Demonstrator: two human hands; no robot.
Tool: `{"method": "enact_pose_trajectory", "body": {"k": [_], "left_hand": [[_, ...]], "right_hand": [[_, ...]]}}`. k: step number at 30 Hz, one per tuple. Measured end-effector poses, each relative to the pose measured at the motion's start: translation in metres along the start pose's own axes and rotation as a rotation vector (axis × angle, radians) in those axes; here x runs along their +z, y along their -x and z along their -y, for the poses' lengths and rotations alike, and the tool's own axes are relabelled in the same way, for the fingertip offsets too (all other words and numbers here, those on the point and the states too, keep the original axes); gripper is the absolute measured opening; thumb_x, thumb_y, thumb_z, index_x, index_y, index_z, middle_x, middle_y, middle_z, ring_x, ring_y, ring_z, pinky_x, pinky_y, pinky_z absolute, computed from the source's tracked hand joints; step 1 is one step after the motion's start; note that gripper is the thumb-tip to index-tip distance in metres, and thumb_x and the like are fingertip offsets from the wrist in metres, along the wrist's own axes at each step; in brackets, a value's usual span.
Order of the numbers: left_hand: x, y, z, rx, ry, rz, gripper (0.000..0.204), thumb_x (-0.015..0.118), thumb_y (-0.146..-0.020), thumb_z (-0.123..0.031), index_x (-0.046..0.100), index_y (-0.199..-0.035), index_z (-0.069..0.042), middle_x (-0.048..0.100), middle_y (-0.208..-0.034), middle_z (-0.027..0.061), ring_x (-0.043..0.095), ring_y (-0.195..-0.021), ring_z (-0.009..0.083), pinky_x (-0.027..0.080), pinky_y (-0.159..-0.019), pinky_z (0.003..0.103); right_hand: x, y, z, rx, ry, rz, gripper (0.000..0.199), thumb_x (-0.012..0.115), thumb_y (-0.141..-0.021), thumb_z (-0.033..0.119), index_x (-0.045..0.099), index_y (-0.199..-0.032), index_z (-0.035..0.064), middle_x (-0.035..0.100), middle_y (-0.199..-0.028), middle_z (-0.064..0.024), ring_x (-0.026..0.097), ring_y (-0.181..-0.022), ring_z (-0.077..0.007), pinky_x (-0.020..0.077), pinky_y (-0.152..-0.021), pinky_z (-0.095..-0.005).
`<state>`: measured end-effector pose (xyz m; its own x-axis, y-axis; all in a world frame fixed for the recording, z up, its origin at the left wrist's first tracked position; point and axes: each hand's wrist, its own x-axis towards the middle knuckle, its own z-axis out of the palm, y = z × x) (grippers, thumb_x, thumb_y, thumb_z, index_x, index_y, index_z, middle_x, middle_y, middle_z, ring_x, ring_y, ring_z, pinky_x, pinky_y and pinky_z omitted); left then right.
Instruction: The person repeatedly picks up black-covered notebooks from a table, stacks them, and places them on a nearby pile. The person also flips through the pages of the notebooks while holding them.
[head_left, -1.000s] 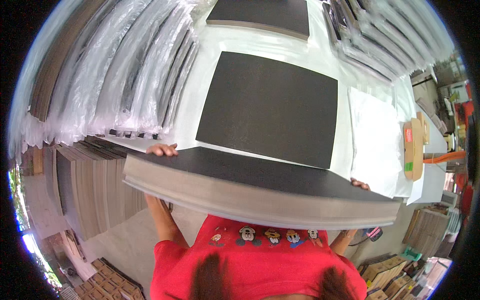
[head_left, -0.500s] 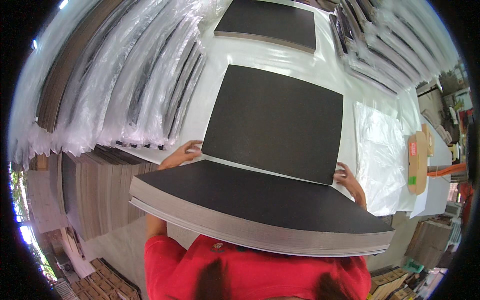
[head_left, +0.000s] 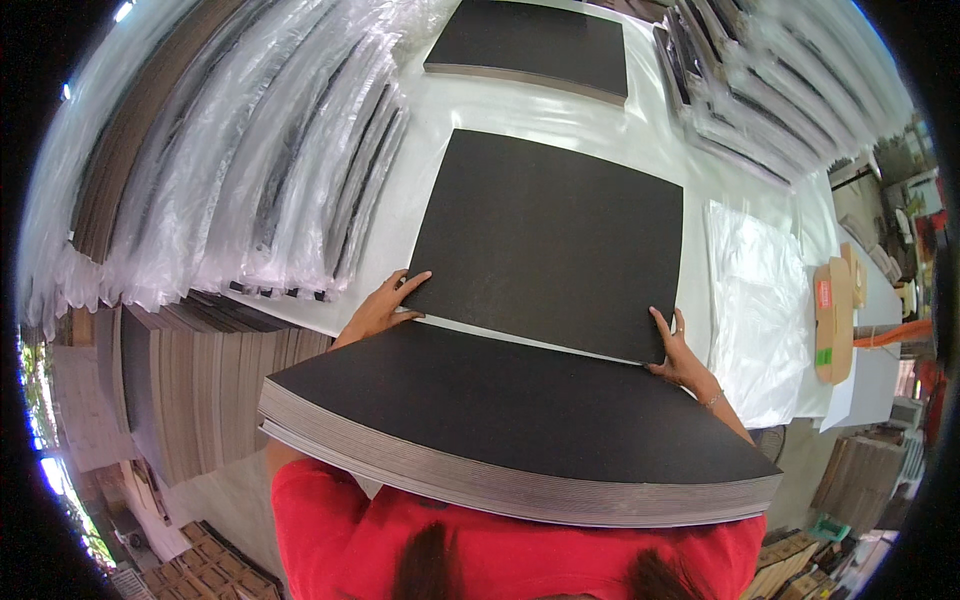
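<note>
A flat black board [head_left: 550, 240] lies on the white-covered table in front of me. My left hand [head_left: 382, 308] is at its near left corner, fingertips on the top face and thumb at the near edge. At the near right corner my right hand [head_left: 678, 350] grips in the same way, with a ring and a bracelet showing. Between my body and that board rests a thick stack of black-topped boards [head_left: 500, 400] with grey layered edges. Its near side sits against my red shirt, and it hides parts of my forearms.
Another black-topped stack [head_left: 530, 45] lies at the far side. Plastic-wrapped boards [head_left: 230, 150] line the left, with more wrapped boards [head_left: 770, 90] at the far right. Clear plastic bags [head_left: 755, 310] lie right, beside a brown cardboard piece [head_left: 832, 320]. Bare boards [head_left: 200, 385] stand lower left.
Both hands have moved inward from beside the black board onto its near corners, and their fingers now touch it. The board itself looks unmoved on the table.
</note>
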<state>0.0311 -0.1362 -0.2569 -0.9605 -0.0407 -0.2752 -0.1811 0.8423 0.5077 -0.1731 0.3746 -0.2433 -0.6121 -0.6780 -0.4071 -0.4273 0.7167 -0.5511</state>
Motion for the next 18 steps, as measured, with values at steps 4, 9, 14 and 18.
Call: {"method": "enact_pose_trajectory", "body": {"k": [4,9,14,18], "left_hand": [[0.007,-0.001,0.009,0.066,-0.088,0.002,0.079,0.069,-0.080,-0.024,0.024,-0.145,-0.027,0.039,-0.131,0.0239,0.046,-0.115,0.0395,0.044,-0.095,0.042],[0.014,-0.004,0.019,0.098,-0.155,0.010,0.073,0.062,-0.085,-0.033,0.023,-0.146,-0.024,0.042,-0.126,0.0253,0.047,-0.114,0.0405,0.043,-0.094,0.043],[0.012,-0.006,0.014,0.066,-0.165,0.030,0.074,0.062,-0.086,-0.034,0.021,-0.146,-0.023,0.043,-0.123,0.0254,0.048,-0.111,0.0403,0.044,-0.091,0.043],[0.012,-0.008,0.015,0.093,-0.202,0.030,0.076,0.063,-0.085,-0.034,0.020,-0.147,-0.021,0.044,-0.117,0.0244,0.050,-0.106,0.0399,0.045,-0.088,0.043]], "right_hand": [[0.001,-0.002,0.003,0.043,-0.030,0.025,0.114,0.079,-0.061,0.001,0.007,-0.146,0.0249,-0.009,-0.144,-0.0340,0.014,-0.132,-0.0530,0.0312,-0.109,-0.0495],[0.002,0.002,0.005,0.088,-0.150,-0.027,0.110,0.078,-0.062,0.001,0.011,-0.146,0.0240,0.007,-0.142,-0.0335,0.021,-0.131,-0.0495,0.0354,-0.107,-0.0455],[0.014,0.007,-0.007,0.120,-0.227,-0.146,0.105,0.076,-0.063,0.001,0.016,-0.146,0.0230,0.033,-0.128,-0.0266,0.040,-0.119,-0.0380,0.0381,-0.102,-0.0391],[0.011,0.008,-0.001,0.081,-0.238,-0.123,0.101,0.075,-0.065,0.001,0.020,-0.146,0.0234,0.041,-0.117,-0.0221,0.045,-0.111,-0.0349,0.0394,-0.098,-0.0393]]}}
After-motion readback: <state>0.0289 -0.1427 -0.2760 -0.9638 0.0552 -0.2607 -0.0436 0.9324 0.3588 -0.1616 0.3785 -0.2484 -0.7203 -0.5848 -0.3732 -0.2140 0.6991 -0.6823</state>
